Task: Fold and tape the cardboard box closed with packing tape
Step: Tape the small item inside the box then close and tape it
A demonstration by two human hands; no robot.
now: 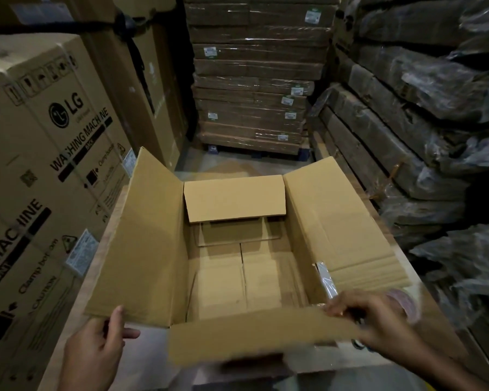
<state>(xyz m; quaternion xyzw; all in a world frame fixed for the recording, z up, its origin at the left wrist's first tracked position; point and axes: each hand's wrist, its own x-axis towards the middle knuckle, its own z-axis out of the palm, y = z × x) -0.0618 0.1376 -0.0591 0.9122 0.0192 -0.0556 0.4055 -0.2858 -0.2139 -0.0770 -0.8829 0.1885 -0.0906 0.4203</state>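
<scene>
An open cardboard box (246, 277) stands in front of me, its inside bare. The far short flap (233, 197) is folded inward. The long left flap (141, 238) stands up, and my left hand (96, 354) holds its near corner with the thumb on the inner face. The near flap (254, 334) leans over the opening. My right hand (376, 320) grips the right end of that flap. A roll of packing tape (404, 303) lies just behind that hand. A strip of clear tape (326, 280) sticks to the right flap (342, 218).
Large washing machine cartons (40, 165) stand close on the left. A pallet of wrapped flat cartons (251, 80) fills the back. Plastic-wrapped stacks (421, 122) line the right side. The box stands on a flat cardboard surface (96, 266).
</scene>
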